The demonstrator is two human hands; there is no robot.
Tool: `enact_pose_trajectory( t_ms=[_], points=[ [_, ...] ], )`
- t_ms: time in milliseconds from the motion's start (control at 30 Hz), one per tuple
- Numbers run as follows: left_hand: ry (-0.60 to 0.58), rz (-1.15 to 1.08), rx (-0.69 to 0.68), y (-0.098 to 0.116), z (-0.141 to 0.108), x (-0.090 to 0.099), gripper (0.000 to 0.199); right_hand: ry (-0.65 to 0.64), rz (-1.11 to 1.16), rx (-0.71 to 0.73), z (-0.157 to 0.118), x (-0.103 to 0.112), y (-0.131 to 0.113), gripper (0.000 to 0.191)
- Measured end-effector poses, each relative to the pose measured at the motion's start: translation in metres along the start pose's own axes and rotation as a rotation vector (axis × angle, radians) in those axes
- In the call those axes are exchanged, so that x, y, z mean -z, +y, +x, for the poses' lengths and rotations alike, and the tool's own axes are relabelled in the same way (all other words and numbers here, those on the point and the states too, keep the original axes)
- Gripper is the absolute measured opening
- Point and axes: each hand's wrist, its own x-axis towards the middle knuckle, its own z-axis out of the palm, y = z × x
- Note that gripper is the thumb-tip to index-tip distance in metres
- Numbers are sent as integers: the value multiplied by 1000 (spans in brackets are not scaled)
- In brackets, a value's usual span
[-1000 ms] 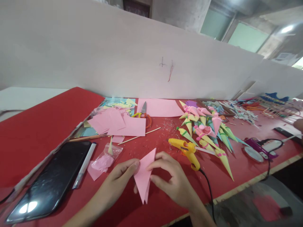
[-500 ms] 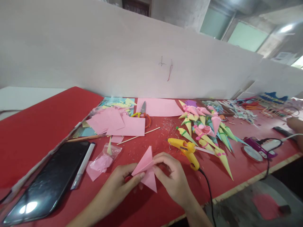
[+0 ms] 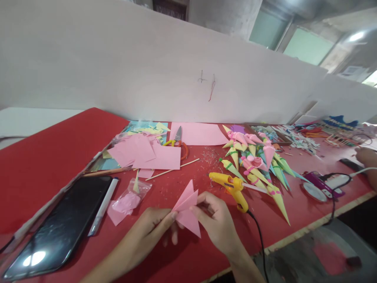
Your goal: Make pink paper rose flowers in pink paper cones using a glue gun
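Between my two hands is a folded piece of pink paper (image 3: 188, 220), held a little above the red table. My left hand (image 3: 160, 224) pinches its left corner between thumb and fingers. On the paper's right edge, my right hand (image 3: 216, 220) is closed with the thumb in front and bent fingers behind. The paper has a crease across its middle, with pointed flaps standing up and down. A yellow hot glue gun (image 3: 231, 186) lies to the right of my right hand. Left of my left hand rests a clear plastic bag (image 3: 131, 198) with pink pieces in it.
Pink paper sheets (image 3: 144, 151), scissors (image 3: 179, 143) and a thin stick (image 3: 172, 169) lie behind my hands. Paper cones (image 3: 256, 157) are heaped at the right. A phone (image 3: 61, 224) and a marker (image 3: 103, 206) lie left. Another person's hand (image 3: 366, 157) shows at the far right.
The pink paper has moved slightly right and turned, its fold now more spread. My left hand's grip has shifted right along with it, and its lower fingers show more.
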Motion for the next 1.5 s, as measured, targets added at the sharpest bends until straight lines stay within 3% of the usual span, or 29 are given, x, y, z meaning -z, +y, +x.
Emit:
enact_pose_trajectory(
  t_ms=[167,300,600,867,933,1033,1133,1367,1500],
  points=[
    [-18,75,-42,10,-5,3,48,-7,35,-6,-1,-2,0,2],
    [-27,119,-63,15,-6,1,41,-7,69,-5,-2,-3,1,9],
    [10,89,19,-5,2,-7,48,-65,-46,59,-5,-7,6,12],
    [39,-18,80,-1,-1,-6,40,-42,-184,209,-7,-6,9,17],
    [15,-88,119,0,-1,-4,42,-62,-208,286,-7,-1,5,23],
    [-68,-207,154,0,-1,-2,45,-196,-235,394,-5,7,-2,32],
    [-182,-269,147,-1,-1,-2,47,-293,-251,404,-3,13,-6,33],
    [-223,-268,102,9,-6,-2,55,-234,-148,419,-2,14,1,11],
    [-233,-277,135,13,-6,-3,54,-153,-93,378,-4,8,-1,9]
  ],
)
